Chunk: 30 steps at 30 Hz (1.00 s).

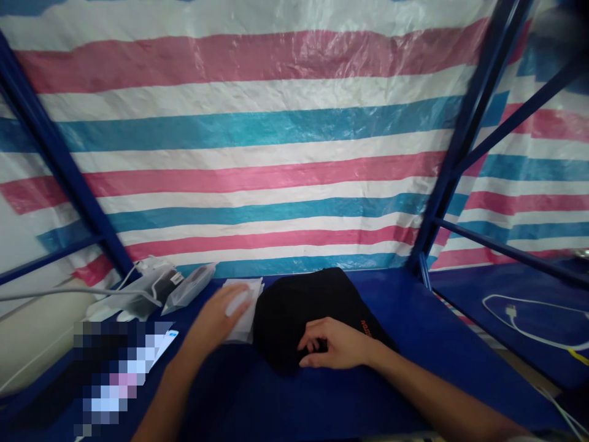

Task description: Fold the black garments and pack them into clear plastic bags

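Observation:
A black cloth item [304, 294] with small orange lettering lies bunched on the blue shelf [414, 319]. My right hand [334, 344] rests over its front part, fingers curled and apart, with nothing visible between them. To the left of the cloth is a white packet or stack of paper [246, 316], touching its edge. My left hand [223, 313] is over that white packet, its fingers spread; a small white oval thing shows beside the fingertips, too blurred to name.
Clear plastic bags [188, 288] and a grey cable [83, 293] lie at the back left. A pixelated patch covers something at front left. Blue metal posts [460, 147] frame the shelf before a striped sheet [276, 135]. A white cable [529, 331] is at right.

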Each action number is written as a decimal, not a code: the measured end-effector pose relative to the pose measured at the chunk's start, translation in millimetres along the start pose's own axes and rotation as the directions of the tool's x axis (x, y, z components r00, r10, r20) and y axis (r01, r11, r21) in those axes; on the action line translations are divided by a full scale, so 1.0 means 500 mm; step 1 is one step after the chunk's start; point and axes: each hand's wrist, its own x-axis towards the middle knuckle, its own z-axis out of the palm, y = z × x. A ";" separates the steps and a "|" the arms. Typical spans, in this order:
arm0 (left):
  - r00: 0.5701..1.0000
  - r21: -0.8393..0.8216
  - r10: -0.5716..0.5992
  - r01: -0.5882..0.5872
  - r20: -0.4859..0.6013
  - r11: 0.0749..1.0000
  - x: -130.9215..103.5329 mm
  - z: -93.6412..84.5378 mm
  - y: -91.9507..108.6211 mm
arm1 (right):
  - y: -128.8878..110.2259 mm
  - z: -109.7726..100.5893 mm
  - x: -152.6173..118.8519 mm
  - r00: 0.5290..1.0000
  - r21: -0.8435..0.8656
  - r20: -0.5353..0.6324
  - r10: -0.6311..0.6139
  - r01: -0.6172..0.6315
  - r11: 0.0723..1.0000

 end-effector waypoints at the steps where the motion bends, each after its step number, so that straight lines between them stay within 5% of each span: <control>1: 0.997 0.112 -0.024 0.033 -0.078 0.993 0.021 -0.018 -0.038 | 0.000 0.003 0.001 1.000 -0.027 -0.001 -0.009 0.009 1.000; 5: 0.924 0.503 -0.253 0.370 -0.287 0.781 0.064 -0.072 -0.150 | 0.001 0.010 0.004 0.999 -0.112 -0.014 -0.033 0.032 0.993; 8: 0.860 0.546 -0.440 0.506 -0.259 0.668 0.061 -0.081 -0.184 | -0.001 0.007 0.003 1.000 -0.097 -0.010 -0.019 0.018 0.995; 11: 0.850 0.473 -0.414 0.526 -0.326 0.707 0.062 -0.069 -0.189 | -0.007 0.004 0.007 1.000 -0.025 -0.008 0.015 -0.016 1.000; 15: 0.872 0.372 -0.110 0.313 -0.477 0.874 0.103 -0.042 -0.138 | -0.007 -0.004 0.022 0.980 0.096 -0.153 0.128 -0.114 0.989; 20: 0.799 0.300 0.257 -0.101 -0.544 0.949 0.158 0.020 0.026 | 0.050 -0.073 0.016 0.882 0.122 -0.416 0.222 -0.187 0.975; 22: 0.820 0.263 0.312 -0.205 -0.479 0.943 0.154 0.063 0.087 | 0.086 -0.113 -0.006 0.822 0.092 -0.516 0.241 -0.227 0.970; 24: 0.858 0.227 0.429 -0.374 -0.283 0.899 0.137 0.108 0.128 | 0.118 -0.144 -0.032 0.795 -0.060 -0.570 0.209 -0.293 0.954; 27: 0.846 0.134 0.527 -0.516 -0.076 0.846 0.105 0.160 0.148 | 0.143 -0.166 -0.061 0.870 -0.322 -0.482 0.108 -0.291 0.901; 30: 0.864 0.088 0.496 -0.490 -0.085 0.867 0.083 0.176 0.141 | 0.139 -0.163 -0.063 0.941 -0.364 -0.338 0.027 -0.157 0.918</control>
